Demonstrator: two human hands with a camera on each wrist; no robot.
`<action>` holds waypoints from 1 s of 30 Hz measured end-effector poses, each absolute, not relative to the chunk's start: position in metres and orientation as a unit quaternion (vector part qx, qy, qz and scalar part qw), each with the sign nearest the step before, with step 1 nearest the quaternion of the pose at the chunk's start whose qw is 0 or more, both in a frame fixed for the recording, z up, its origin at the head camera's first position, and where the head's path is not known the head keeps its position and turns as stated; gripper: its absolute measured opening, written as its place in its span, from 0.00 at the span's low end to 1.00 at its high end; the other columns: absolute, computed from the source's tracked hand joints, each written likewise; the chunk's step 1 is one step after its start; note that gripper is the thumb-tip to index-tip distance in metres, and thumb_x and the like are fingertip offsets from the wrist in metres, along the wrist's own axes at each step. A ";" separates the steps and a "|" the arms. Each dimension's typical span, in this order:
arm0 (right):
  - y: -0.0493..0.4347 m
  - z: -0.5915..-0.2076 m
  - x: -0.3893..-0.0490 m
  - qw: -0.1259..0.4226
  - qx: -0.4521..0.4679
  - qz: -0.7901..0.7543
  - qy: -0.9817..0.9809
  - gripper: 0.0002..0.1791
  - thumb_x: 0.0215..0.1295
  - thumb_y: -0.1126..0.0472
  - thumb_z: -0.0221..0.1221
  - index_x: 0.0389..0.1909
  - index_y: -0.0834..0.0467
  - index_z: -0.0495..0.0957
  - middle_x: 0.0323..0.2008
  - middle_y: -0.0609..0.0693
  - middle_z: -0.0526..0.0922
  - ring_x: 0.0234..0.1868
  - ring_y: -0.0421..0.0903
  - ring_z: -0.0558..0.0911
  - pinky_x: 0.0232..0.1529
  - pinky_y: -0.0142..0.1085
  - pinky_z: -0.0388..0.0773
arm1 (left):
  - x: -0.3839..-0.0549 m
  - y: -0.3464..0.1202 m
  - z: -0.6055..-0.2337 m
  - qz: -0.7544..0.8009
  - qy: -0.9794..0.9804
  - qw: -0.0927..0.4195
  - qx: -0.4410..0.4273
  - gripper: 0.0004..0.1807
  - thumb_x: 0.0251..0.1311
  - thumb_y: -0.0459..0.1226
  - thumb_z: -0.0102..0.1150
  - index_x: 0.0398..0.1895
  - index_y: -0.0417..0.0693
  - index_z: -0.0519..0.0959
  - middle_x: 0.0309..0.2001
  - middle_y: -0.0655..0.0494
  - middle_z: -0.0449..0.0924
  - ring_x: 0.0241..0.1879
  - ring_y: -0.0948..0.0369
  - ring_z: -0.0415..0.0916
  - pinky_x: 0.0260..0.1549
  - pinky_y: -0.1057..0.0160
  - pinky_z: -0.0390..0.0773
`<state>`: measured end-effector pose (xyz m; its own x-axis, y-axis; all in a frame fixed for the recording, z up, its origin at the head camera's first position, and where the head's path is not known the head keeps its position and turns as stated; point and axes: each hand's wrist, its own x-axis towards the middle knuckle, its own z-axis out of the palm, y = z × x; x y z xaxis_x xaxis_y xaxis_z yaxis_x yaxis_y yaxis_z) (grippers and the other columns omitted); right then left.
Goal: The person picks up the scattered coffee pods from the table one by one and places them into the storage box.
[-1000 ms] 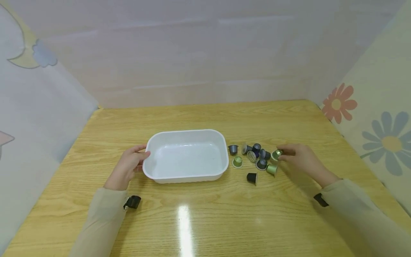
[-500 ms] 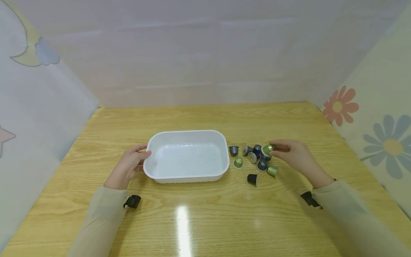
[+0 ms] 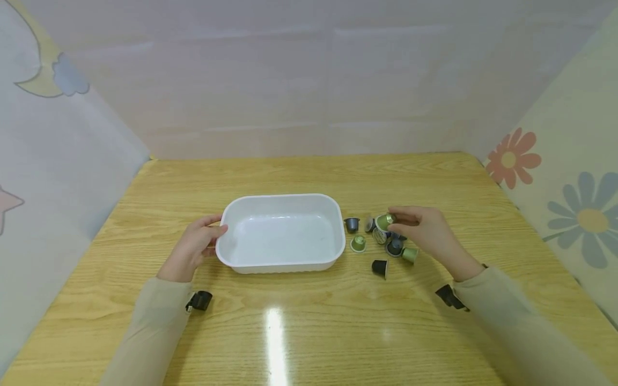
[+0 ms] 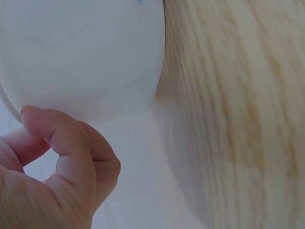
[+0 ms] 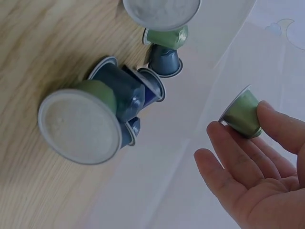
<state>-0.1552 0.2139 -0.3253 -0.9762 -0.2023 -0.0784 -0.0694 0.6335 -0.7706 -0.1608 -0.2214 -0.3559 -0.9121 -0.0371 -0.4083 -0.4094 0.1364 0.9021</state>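
My right hand pinches a green coffee capsule between thumb and fingers, held above the pile in the head view. Its silvery rim faces left there. At the left, my left hand grips the end rim of a white rectangular tub, thumb over the edge and fingers outside. The left wrist view shows the left thumb and curled fingers at the tub's rim. Below and beside my right hand lie dark capsules, a green capsule and another green capsule.
A black capsule lies on its side, nearer than the others. A grey-blue capsule sits close to the tub's right end. All stand on a wooden table, with a pale wall covering behind it and at both sides.
My right hand has lifted the green capsule from the right edge of the pile and carried it left over the dark capsules. The left hand and the tub stay in place.
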 end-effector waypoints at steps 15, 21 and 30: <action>0.187 -0.321 -0.157 0.084 -0.089 -0.442 0.889 0.26 0.66 0.61 0.63 0.62 0.66 0.73 0.57 0.62 0.77 0.54 0.56 0.79 0.51 0.42 0.78 | -0.161 -0.223 -0.358 0.632 0.747 0.153 -0.137 0.29 0.73 0.34 0.47 0.73 0.35 0.55 0.39 0.52 0.75 0.30 0.64 0.75 0.28 0.66 0.78; 0.175 -0.321 -0.161 0.084 -0.103 -0.449 0.883 0.25 0.67 0.61 0.62 0.61 0.67 0.73 0.54 0.62 0.79 0.53 0.56 0.80 0.50 0.41 0.79 | -0.162 -0.224 -0.358 0.630 0.748 0.154 -0.136 0.30 0.73 0.35 0.47 0.74 0.36 0.54 0.41 0.52 0.75 0.31 0.64 0.75 0.29 0.66 0.79; 0.166 -0.326 -0.165 0.086 -0.118 -0.466 0.872 0.23 0.66 0.64 0.62 0.59 0.70 0.73 0.52 0.64 0.80 0.52 0.56 0.80 0.48 0.36 0.79 | -0.161 -0.223 -0.358 0.629 0.750 0.153 -0.132 0.29 0.73 0.35 0.47 0.74 0.36 0.55 0.48 0.46 0.73 0.34 0.63 0.76 0.31 0.66 0.79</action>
<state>-0.1654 0.1660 -0.3258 -0.9572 -0.2866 -0.0396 -0.1263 0.5371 -0.8340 -0.1615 -0.2233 -0.3584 -0.9181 -0.0058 -0.3963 -0.3913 0.1726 0.9039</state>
